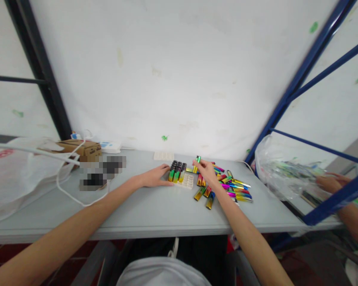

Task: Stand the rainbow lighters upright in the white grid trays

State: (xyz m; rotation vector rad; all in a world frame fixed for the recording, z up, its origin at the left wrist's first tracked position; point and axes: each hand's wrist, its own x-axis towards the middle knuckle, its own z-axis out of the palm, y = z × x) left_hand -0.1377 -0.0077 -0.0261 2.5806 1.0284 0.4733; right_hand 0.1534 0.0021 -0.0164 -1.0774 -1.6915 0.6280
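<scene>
Head view: right hand point(205, 171) is raised just over the table, thumb and fingertips pinched on one green lighter point(197, 160), held upright. It sits above the gap between the tray and the loose pile. Left hand point(156, 176) lies palm down on the table, fingers together and extended, fingertips touching the near-left edge of the white tray point(187, 182); it grips nothing.

The tray rests flat on the grey table point(155, 210). Its left part is filled with standing lighters point(176, 171), black caps up, in close rows; the right part shows bare white slots.

Just right of the tray and under the right hand is a loose pile of lighters point(231, 186), metallic rainbow colours, lying flat at mixed angles, some overlapping.

A second white tray point(163, 156) lies flat by the back wall, apart from the first.

Far left: cardboard box point(85, 149), white power strip point(110, 146), a white cable point(66, 191) looping over the tabletop, a white plastic bag point(14, 174).

Far right, beyond the blue frame point(331, 198): a clear plastic bag point(274, 167) with coloured items inside, and another person's hand point(331, 183) beside it.
</scene>
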